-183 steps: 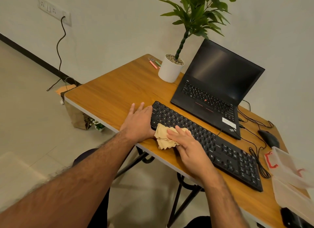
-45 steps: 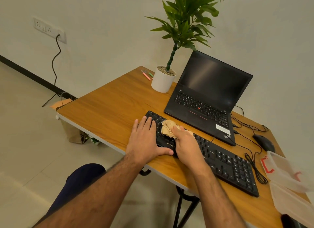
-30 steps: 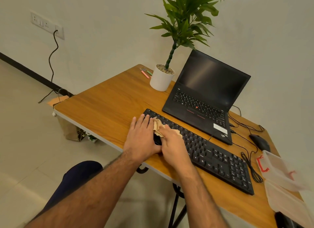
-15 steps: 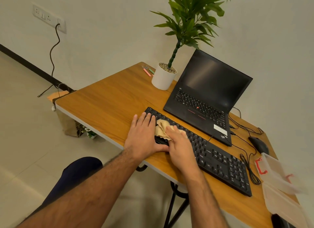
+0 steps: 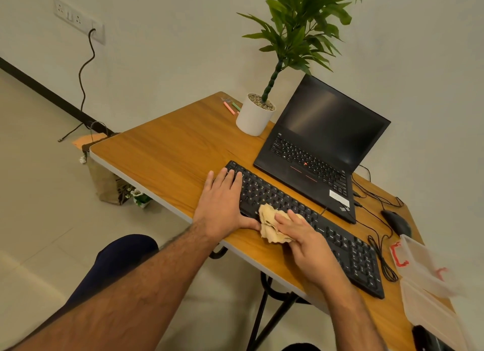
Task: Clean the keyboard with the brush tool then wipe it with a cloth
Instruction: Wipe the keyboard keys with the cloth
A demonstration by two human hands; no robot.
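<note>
The wooden counter is filling the middle of the frame, running from centre left down to the lower right corner. On it the black keyboard is lying diagonally, from just above centre down toward the lower right, its near edge close to the counter's front edge. It is looking like a light, stiff plastic slab that would probably slide or pivot under a sideways rub, so bracing it at one end seems the sensible hold.

The left hand is doing that: it is resting flat at the keyboard's upper-left end, fingers straight and laid over the end keys, thumb running along the front edge, gripping nothing.

The right hand is sitting just right of centre, its fingers pressing down on the tan cloth; whether the thumb is curling under the fabric I cannot tell.

The cloth is bunched at the keyboard's front edge, partly on the keys and partly over the counter, touching the left thumb. It is appearing soft, thin and limp, so it should be held gathered under the fingertips, since a loose corner could snag between keycaps.
</note>
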